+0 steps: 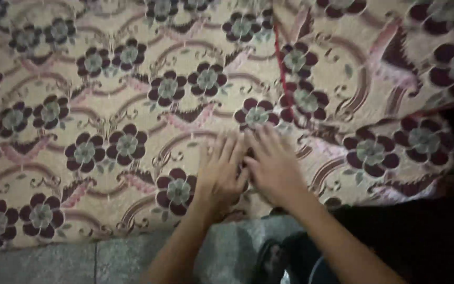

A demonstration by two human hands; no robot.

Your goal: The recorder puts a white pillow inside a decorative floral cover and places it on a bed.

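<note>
- Visibility: the lower right of the view is in deep shadow and nothing there can be made out. A dark rounded object point(290, 260) at the bottom edge, between the forearms, is cut off and too dim to identify. Both forearms run out of view at the bottom.
- Left hand point(220, 171): laid palm down on the patterned cloth point(106, 105), fingers straight and slightly spread, gripping nothing.
- Right hand point(271, 165): also flat, palm down on the cloth, fingers extended and loosely apart, holding nothing. It lies just beside the left hand, and the inner edges of the two hands touch or overlap; which one cannot be told.
- Cloth: a thick woven or quilted spread, beige-gold ground with repeated dark maroon flowers, grey-green centres and pink scrolling bands. It covers nearly the whole view. A red stitched edge point(279, 63) runs down the upper right, where one layer appears to overlap another.
- Floor point(80, 263): a grey, stone-like strip with a visible joint, exposed below the cloth's near edge.
</note>
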